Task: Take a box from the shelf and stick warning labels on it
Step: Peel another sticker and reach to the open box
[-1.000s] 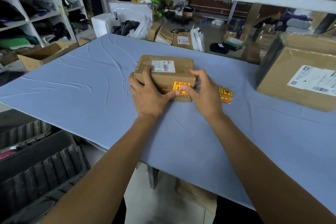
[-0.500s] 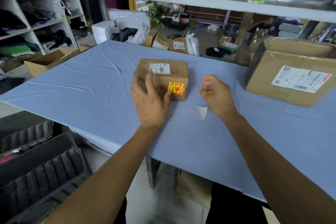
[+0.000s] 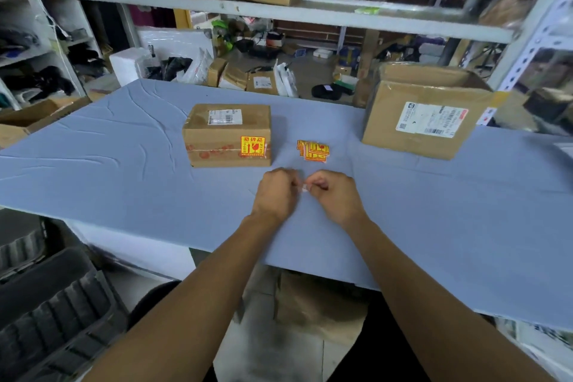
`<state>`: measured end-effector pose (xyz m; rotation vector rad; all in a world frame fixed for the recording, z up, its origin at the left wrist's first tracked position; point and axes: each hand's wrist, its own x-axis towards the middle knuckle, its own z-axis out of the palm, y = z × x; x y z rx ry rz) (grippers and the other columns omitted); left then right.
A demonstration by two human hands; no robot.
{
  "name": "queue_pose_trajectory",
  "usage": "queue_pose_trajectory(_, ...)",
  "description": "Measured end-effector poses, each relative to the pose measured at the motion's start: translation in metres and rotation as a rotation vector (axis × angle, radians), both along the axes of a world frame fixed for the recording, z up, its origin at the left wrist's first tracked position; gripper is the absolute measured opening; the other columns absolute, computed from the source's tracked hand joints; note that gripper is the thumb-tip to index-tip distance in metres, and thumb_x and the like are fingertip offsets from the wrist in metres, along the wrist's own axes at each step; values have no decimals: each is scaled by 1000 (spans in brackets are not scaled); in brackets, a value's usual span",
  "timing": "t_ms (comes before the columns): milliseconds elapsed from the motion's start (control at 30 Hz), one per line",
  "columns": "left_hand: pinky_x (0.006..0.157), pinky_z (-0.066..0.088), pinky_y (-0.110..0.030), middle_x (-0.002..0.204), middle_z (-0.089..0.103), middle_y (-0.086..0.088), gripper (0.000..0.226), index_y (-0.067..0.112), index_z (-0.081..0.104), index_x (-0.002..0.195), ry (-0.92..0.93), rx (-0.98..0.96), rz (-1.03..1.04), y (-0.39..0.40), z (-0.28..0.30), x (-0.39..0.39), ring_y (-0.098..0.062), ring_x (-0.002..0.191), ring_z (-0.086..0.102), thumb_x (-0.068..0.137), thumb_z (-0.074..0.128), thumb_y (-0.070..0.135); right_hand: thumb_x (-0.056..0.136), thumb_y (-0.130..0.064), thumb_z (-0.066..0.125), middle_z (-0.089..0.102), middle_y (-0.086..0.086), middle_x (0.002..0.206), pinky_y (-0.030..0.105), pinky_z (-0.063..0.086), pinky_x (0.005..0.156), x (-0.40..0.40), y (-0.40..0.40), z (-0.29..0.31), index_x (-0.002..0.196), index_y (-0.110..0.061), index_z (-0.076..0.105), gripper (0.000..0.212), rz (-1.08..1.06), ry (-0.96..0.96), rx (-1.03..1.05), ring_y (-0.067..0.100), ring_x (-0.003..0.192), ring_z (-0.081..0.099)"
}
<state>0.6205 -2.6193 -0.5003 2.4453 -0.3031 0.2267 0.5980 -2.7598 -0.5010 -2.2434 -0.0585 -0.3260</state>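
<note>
A small brown box (image 3: pixel 223 136) stands on the blue table (image 3: pixel 124 164), with a white shipping label on top and a yellow-and-red warning label (image 3: pixel 253 146) stuck on its near side. To its right lies a little pile of warning labels (image 3: pixel 313 150). In front of the box and the pile, my left hand (image 3: pixel 276 192) and my right hand (image 3: pixel 333 195) meet, fingers pinched together on a small whitish scrap of label paper (image 3: pixel 305 188). Neither hand touches the box.
A larger brown box (image 3: pixel 424 115) with a white shipping label stands at the table's right. A metal shelf (image 3: pixel 279 12) with cartons runs overhead. Beyond the table's far edge sit parcels and bags. Dark crates are on the floor at the left.
Both hands have left the box, which now stands farther from me. They have come together in front of it, pinching a small paper scrap. The label pile is uncovered.
</note>
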Motion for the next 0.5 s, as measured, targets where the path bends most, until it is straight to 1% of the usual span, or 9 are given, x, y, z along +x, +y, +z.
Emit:
queue_pose_trajectory(67,63,35,-14,89,76,-10,9,11,74,82,46,-105,-21,-3,0,-3,-22,82,65,86,65,10,82,-4,71,76,15,93,33,56,83,-10,-3,1,90,-4,73,8,26,-5,48,22,85,72)
queue_pose_trajectory(100,60,35,-11,86,75,-9,7,8,73,81,70,-164,-59,-5,1,-4,-18,76,62,86,67,9,82,-2,72,75,14,92,25,55,81,-14,-5,1,90,-4,72,8,29,-10,88,19,84,72)
queue_pose_trajectory(167,62,40,-6,81,71,-7,12,9,70,77,127,-339,-123,-10,5,-8,-8,68,61,83,68,-1,82,-1,72,73,8,83,11,49,70,-21,-12,4,86,-8,72,8,-7,-20,146,2,73,68)
queue_pose_trajectory(200,67,44,-9,81,70,-6,19,9,68,78,159,-460,-154,-12,7,-10,-2,66,63,82,65,-9,82,-2,73,72,3,77,9,46,66,-24,-16,6,82,-11,72,9,-35,-18,169,-4,66,65)
queue_pose_trajectory(267,69,49,-9,84,70,-7,25,2,69,87,205,-605,-203,-18,7,-12,9,64,65,80,59,-20,82,-3,73,70,-3,68,16,48,64,-30,-24,9,75,-19,67,18,-96,-15,224,-5,57,61)
queue_pose_trajectory(333,68,51,-9,84,72,-10,20,-5,72,92,216,-634,-230,-28,8,-15,9,62,65,80,62,-18,80,-1,72,70,-1,65,33,54,67,-34,-33,13,69,-21,66,24,-157,-21,262,4,57,63)
queue_pose_trajectory(400,65,52,-12,76,73,-8,15,-3,75,89,225,-663,-229,-39,12,-17,6,58,64,78,68,-12,79,-6,74,74,9,70,42,57,72,-39,-38,19,72,-15,72,11,-194,-24,249,14,65,66)
queue_pose_trajectory(433,63,52,-13,70,73,-2,14,-1,76,85,221,-670,-216,-44,13,-17,5,56,63,77,70,-11,79,-9,75,76,12,76,41,57,75,-42,-40,21,77,-10,75,2,-189,-23,241,16,69,67)
queue_pose_trajectory(500,58,53,-13,58,70,8,15,3,75,78,280,-730,-183,-54,20,-14,3,51,63,77,71,-11,80,-13,77,77,13,85,33,55,76,-50,-44,24,88,-7,76,10,-164,-22,185,16,77,69)
